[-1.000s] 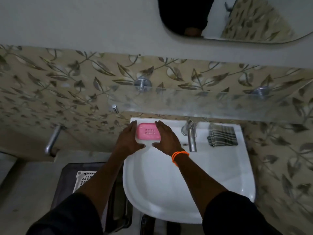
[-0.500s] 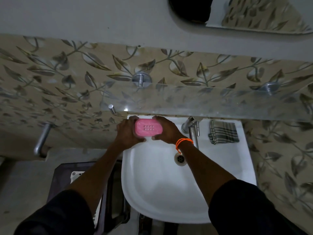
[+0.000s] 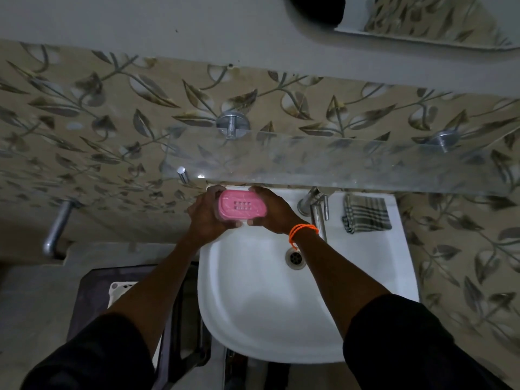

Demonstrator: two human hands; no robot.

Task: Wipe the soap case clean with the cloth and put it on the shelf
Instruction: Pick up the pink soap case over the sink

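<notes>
Pink soap case (image 3: 242, 205) held over back rim of white washbasin (image 3: 363, 277), just below glass shelf (image 3: 351, 170). Left hand (image 3: 209, 218) grip closed on left end, right hand (image 3: 271, 211) grip closed on right end. Checked cloth (image 3: 365, 213) folded on basin rim, right of tap (image 3: 316, 209).

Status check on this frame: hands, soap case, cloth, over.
Left hand and right hand both gripping the pink soap case, held above the sink. Cloth untouched, folded right of the tap. Glass shelf directly overhead.

Dim bathroom, top-down view.
Leaf-pattern tile wall (image 3: 112, 114), grey band above, mirror (image 3: 422, 21) top right, grey floor (image 3: 36, 299).
</notes>
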